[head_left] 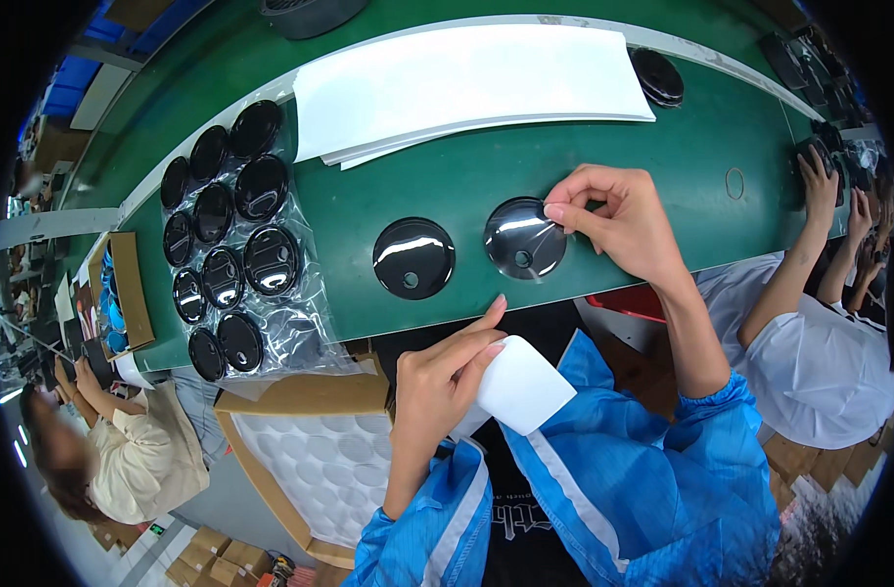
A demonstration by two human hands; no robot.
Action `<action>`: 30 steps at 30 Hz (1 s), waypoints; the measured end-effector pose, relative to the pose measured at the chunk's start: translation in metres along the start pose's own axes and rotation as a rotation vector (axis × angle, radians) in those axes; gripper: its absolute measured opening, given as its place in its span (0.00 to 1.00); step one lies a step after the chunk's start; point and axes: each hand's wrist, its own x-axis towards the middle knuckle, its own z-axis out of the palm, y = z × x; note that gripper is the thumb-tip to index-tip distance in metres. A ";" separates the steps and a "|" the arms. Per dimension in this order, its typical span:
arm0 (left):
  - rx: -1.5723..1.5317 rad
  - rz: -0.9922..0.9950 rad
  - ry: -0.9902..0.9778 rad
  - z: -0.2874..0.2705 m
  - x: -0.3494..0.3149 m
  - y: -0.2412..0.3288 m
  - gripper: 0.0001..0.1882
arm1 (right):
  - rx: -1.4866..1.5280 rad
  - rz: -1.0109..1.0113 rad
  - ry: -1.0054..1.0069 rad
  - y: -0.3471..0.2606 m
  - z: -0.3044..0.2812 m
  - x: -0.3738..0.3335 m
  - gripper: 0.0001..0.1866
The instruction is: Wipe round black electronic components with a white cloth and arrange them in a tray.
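My left hand (441, 380) is closed, its thumb and fingers pinching a small white square sheet (527, 384) just off the table's front edge. Over the table, my right hand (618, 217) pinches the upper right edge of what looks like a thin clear film (543, 233). That film covers a glossy black disc (505, 220), and pale creases run across it from my fingertips. Left of this disc lies a second glossy black disc (413, 256), flat and untouched. Both discs have a small round hole near their lower edge.
Several black discs (261, 186) lie on clear plastic (315, 303) at the left. White paper sheets (466, 88) and a stack of discs (657, 78) are at the back. Below the table's edge stands an open carton (261, 393). Co-workers sit at both sides.
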 end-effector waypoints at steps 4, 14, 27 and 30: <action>-0.021 -0.100 -0.053 -0.004 0.000 0.007 0.08 | -0.085 -0.007 0.004 0.000 -0.002 -0.001 0.05; -0.221 -0.125 0.060 -0.006 0.004 0.030 0.10 | -0.328 -0.393 0.132 -0.057 0.022 -0.083 0.17; -0.431 -0.300 -0.082 -0.044 -0.013 0.027 0.10 | -0.638 -0.846 -0.099 -0.077 0.054 -0.110 0.25; -0.354 -0.160 -0.104 -0.058 -0.019 0.030 0.09 | -0.410 -0.734 -0.150 -0.076 0.069 -0.109 0.23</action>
